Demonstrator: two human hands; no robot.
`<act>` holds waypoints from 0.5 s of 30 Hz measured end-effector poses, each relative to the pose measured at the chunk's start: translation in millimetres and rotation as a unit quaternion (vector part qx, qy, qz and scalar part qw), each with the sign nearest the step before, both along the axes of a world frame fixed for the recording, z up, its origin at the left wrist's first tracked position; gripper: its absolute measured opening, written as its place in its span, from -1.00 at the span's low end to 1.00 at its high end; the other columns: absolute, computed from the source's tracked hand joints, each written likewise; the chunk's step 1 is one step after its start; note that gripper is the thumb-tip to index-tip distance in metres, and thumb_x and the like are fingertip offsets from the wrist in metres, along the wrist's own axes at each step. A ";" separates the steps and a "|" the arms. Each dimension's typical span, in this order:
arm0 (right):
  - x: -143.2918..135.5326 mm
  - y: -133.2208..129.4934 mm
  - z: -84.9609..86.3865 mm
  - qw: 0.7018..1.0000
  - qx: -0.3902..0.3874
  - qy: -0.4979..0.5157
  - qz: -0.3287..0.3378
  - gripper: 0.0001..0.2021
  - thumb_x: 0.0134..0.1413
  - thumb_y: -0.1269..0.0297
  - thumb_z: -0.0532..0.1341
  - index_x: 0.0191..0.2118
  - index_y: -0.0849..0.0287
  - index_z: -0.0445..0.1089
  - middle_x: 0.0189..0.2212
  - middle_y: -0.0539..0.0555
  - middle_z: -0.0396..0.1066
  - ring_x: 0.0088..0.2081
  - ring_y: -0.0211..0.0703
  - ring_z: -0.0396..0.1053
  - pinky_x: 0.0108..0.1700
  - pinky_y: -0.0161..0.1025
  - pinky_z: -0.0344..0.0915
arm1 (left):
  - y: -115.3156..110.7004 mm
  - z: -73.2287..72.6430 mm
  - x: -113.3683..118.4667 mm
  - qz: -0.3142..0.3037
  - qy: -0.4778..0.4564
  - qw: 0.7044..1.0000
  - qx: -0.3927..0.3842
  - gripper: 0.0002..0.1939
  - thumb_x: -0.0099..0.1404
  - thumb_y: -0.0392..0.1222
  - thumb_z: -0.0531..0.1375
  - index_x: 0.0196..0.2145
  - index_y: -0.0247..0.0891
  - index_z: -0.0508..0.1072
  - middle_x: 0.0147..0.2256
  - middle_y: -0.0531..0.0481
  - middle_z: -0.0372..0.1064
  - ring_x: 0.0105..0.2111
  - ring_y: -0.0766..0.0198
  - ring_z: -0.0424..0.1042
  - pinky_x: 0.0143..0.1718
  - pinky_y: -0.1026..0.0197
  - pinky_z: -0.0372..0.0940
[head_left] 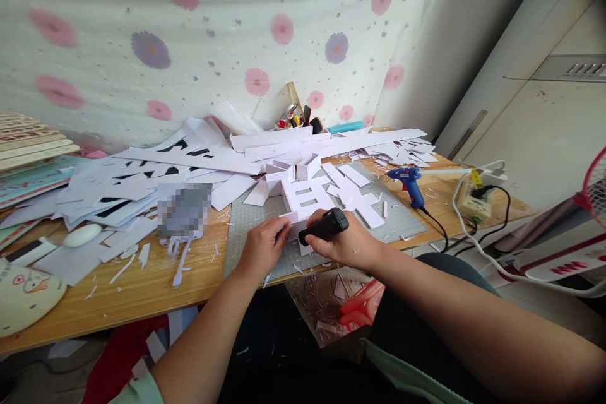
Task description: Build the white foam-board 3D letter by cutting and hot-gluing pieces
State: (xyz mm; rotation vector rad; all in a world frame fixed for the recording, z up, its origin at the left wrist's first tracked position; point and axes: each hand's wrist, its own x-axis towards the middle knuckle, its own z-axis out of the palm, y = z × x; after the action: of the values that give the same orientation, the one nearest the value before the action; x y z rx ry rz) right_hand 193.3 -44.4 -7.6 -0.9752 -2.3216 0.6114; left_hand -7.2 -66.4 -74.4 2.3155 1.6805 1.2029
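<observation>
My right hand (348, 241) is closed around a black utility knife (332, 222); its blade is hidden from me. Opposite it, my left hand (265, 245) pinches the edge of a small white foam board piece (297, 226) at the front of the grey cutting mat (241, 237). Just beyond my hands lies a white board structure (307, 194) with rectangular openings and upright walls. Flat white cut pieces (367, 208) are scattered to its right on the mat.
A blue glue gun (411, 184) rests right of the mat, its cord running to a power strip (475, 199). White board sheets and offcuts (142, 170) pile up on the left. A container of tools (292, 118) stands at the back. Beyond the wooden table's front edge (199, 300) is a scrap-filled bin.
</observation>
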 end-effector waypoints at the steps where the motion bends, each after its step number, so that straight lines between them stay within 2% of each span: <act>1: -0.1 -1.0 0.7 1.000 -0.001 -0.001 0.003 -0.88 -0.05 0.30 0.23 -0.32 0.16 0.43 -0.55 -0.02 0.41 -0.53 -0.27 0.28 -0.45 -0.36 0.17 | -0.1 0.2 0.1 -0.001 -0.001 1.000 0.000 -0.75 0.35 -0.11 0.04 -0.29 -0.21 0.48 -0.36 -0.04 0.52 -0.38 0.23 0.48 -0.35 0.24 0.31; 15: 4.3 -2.8 12.8 0.997 0.062 0.008 0.043 -0.86 0.01 0.25 0.20 -0.30 0.16 0.39 -0.50 0.02 0.45 -0.50 -0.24 0.34 -0.42 -0.35 0.20 | -0.4 1.7 0.0 0.006 -0.009 1.000 -0.014 -0.74 0.35 -0.09 0.04 -0.29 -0.19 0.49 -0.36 -0.02 0.53 -0.36 0.22 0.49 -0.34 0.23 0.31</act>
State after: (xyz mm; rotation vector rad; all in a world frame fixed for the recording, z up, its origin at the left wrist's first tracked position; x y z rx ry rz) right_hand 197.7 -47.2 5.2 -0.8151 -2.3663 0.5000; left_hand -7.2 -66.8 -72.7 2.2767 1.6955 1.1903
